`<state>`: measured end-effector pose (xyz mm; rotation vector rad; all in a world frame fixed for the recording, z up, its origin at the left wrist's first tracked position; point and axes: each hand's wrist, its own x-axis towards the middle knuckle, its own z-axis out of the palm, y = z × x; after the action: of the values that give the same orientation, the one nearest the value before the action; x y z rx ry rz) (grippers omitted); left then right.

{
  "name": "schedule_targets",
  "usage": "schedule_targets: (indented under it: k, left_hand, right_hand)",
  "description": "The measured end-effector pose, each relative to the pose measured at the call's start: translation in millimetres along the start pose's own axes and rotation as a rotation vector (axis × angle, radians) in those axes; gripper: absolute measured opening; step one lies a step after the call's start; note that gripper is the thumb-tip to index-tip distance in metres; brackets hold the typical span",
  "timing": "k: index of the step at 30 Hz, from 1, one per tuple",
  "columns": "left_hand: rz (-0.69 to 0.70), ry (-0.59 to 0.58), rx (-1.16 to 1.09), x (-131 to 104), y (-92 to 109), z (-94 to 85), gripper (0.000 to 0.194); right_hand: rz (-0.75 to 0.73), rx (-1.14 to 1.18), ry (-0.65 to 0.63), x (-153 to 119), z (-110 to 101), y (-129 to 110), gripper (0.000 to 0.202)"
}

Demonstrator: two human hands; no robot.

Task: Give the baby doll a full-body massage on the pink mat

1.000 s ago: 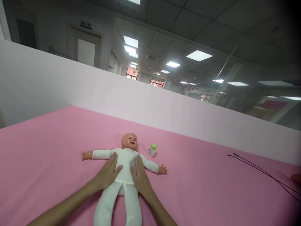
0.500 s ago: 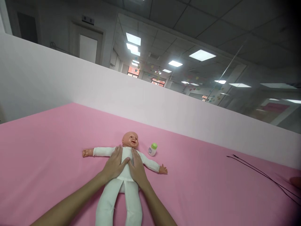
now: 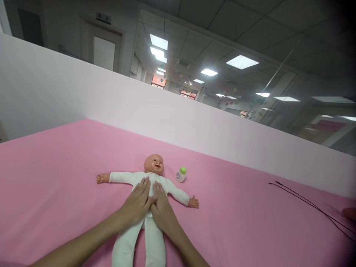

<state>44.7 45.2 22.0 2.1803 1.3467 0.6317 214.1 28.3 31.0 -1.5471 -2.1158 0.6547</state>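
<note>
A baby doll (image 3: 147,177) with a white cloth body lies on its back, head away from me and arms stretched out sideways. My left hand (image 3: 138,200) lies flat on its chest and belly, fingers extended toward the neck. Beside it my right hand (image 3: 162,207) rests flat on the other half of the torso. The two thumbs meet over the middle. Neither hand grips anything. Just past the doll's arm on the right stands a small white bottle (image 3: 180,176) with a green cap.
The doll lies on a pink padded surface (image 3: 236,222). A low white wall (image 3: 178,115) closes off the far side. Two thin black cords (image 3: 308,202) lie at the right, near a reddish-brown object (image 3: 349,214) at the frame's edge.
Both hands have slid down the doll's torso toward me, from the shoulders to the lower chest, and the fingers have drawn closer to the middle. The bottle and cords stay put.
</note>
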Motion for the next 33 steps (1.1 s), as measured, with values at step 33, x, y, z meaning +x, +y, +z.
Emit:
schedule_targets:
  k: [33]
  left_hand:
    - [-0.223,-0.007,-0.138,-20.8,-25.2,-25.6,0.091]
  right_hand:
    - [0.081,0.043,0.261,22.0,-11.6,49.1,0.075]
